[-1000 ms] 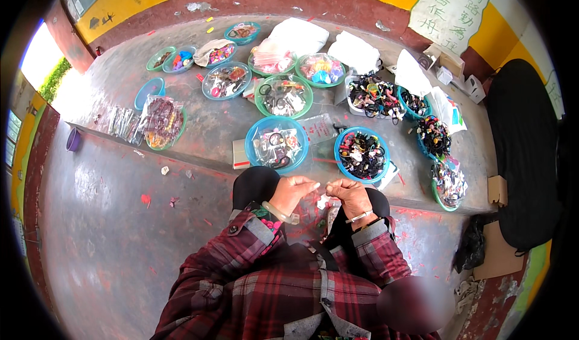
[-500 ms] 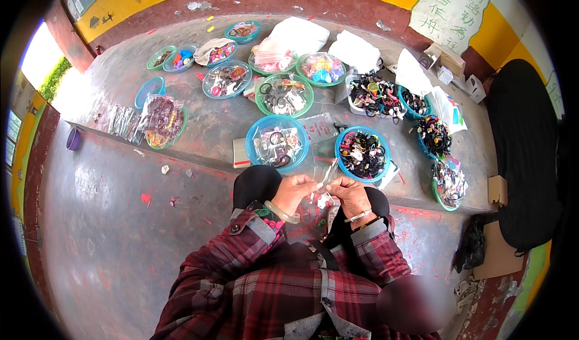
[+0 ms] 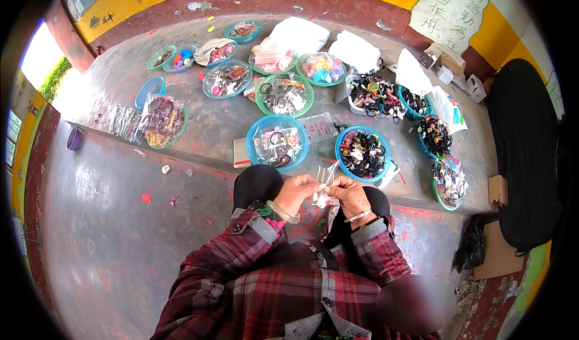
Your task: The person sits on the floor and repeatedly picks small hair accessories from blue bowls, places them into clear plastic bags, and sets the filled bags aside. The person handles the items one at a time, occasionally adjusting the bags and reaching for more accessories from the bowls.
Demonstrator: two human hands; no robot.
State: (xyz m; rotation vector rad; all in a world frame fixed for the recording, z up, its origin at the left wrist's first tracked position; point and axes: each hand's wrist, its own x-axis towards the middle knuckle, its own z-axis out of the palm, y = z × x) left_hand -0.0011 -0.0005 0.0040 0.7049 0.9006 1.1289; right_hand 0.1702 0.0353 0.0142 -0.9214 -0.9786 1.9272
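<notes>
Above my lap, my left hand [image 3: 297, 193] and my right hand [image 3: 350, 196] meet with pinched fingertips. Between them they grip a small clear plastic bag [image 3: 327, 174], its upper part standing up past my fingers. Something whitish shows at the bag's lower part under my fingertips, too small to name. Just beyond my right hand is a blue basin [image 3: 388, 170] heaped with dark hair ties [image 3: 362, 149]. Beyond my left hand, another blue basin [image 3: 253, 157] holds small clear packets [image 3: 278, 144] with black rings and pale pieces in them.
Several more basins with small goods stand on the raised grey ledge [image 3: 205, 120]. White sacks [image 3: 300, 34] lie at the back. To the right are a long black covered object [image 3: 522, 153], a cardboard piece [image 3: 499, 252] and a black bag [image 3: 470, 243]. A purple bowl [image 3: 73, 139] sits far left.
My fingertips have drawn closer together, my left hand shifting slightly right. The bag's top now looks more gathered and upright between them.
</notes>
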